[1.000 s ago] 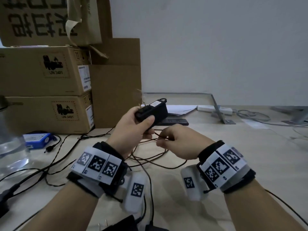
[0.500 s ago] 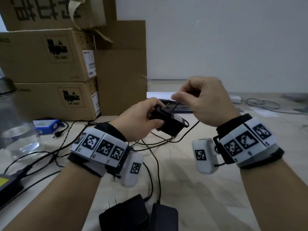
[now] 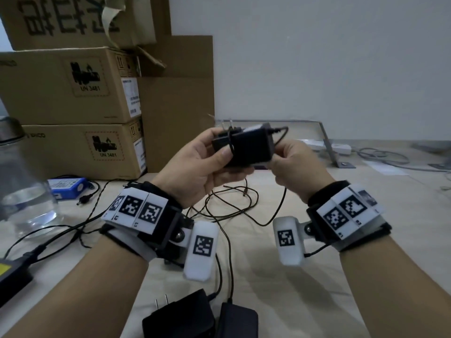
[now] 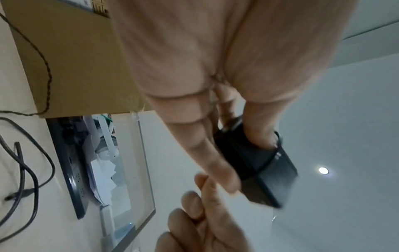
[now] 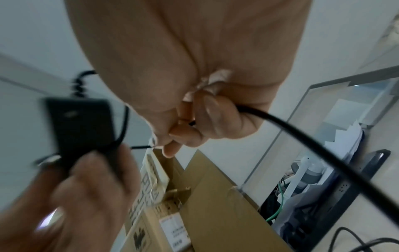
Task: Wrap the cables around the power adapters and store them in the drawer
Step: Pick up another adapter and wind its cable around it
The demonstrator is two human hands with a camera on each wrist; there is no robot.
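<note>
My left hand (image 3: 195, 172) grips a black power adapter (image 3: 249, 147) in the air above the table, thumb on its near face. One turn of its thin black cable (image 3: 230, 145) runs round the adapter body. My right hand (image 3: 295, 169) pinches that cable just right of the adapter; the rest of the cable (image 3: 275, 215) hangs down to loose loops on the table. The left wrist view shows the adapter (image 4: 259, 163) between thumb and fingers. In the right wrist view the cable (image 5: 302, 136) passes through my curled fingers. Two more black adapters (image 3: 180, 318) lie at the near table edge.
Stacked cardboard boxes (image 3: 73, 93) stand at the back left. A clear water bottle (image 3: 22, 181) and a blue battery pack (image 3: 66, 189) sit left, with cables trailing across the table (image 3: 366, 240). A metal stand (image 3: 327, 142) and white power strip (image 3: 339, 148) lie behind.
My right hand came down from above the adapter to its right side, drawing the cable round it. The left hand turned and lifted the adapter.
</note>
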